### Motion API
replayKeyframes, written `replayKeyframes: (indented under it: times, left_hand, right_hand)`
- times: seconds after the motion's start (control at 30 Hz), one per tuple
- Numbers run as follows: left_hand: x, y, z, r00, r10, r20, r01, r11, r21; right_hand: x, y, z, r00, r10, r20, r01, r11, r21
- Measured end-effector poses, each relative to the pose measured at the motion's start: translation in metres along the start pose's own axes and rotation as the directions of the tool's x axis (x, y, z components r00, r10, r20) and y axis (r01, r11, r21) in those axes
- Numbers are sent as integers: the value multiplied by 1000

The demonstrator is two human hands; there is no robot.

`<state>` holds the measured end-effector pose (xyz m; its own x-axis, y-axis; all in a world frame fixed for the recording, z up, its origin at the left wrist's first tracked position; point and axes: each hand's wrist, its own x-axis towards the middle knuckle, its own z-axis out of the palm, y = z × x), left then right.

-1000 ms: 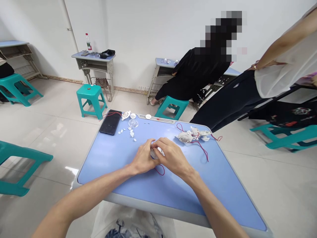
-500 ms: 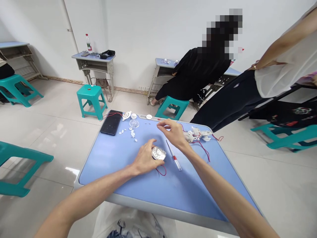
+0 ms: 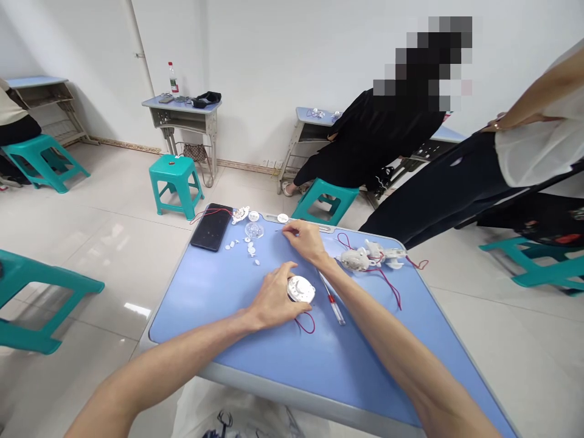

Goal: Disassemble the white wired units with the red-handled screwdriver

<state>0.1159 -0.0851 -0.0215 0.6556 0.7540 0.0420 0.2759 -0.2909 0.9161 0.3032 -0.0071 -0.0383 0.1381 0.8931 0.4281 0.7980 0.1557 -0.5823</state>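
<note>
Right hand (image 3: 306,242) farther left, casing (image 3: 301,290) round, white.

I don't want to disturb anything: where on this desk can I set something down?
Bare: between the phone and left forearm; between both forearms, nearer than the red wire loop; near right, outside the right forearm. Crowded: far left, with small white parts; far right, with wired pieces.

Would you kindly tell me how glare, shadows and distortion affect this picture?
Head view: glare brightens the tiled floor at left; head view: a soft shadow lies on the blue desktop near the right forearm; head view: the teal stool at the left edge looks stretched; head view: fine detail on the white round plastic part in the left hand is hard to make out.
</note>
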Motion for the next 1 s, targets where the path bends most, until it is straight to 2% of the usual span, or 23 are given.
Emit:
replayKeyframes:
  times: [0.6, 1.0]
  left_hand:
    - [1, -1, 0, 1000, 4, 8, -4, 1000, 7]
    - [1, -1, 0, 1000, 1, 13, -2, 1000, 31]
  right_hand:
    - [16, 0, 2, 992, 13, 122, -8, 999, -45]
    - [20, -6, 5, 982, -85, 169, 101, 991, -86]
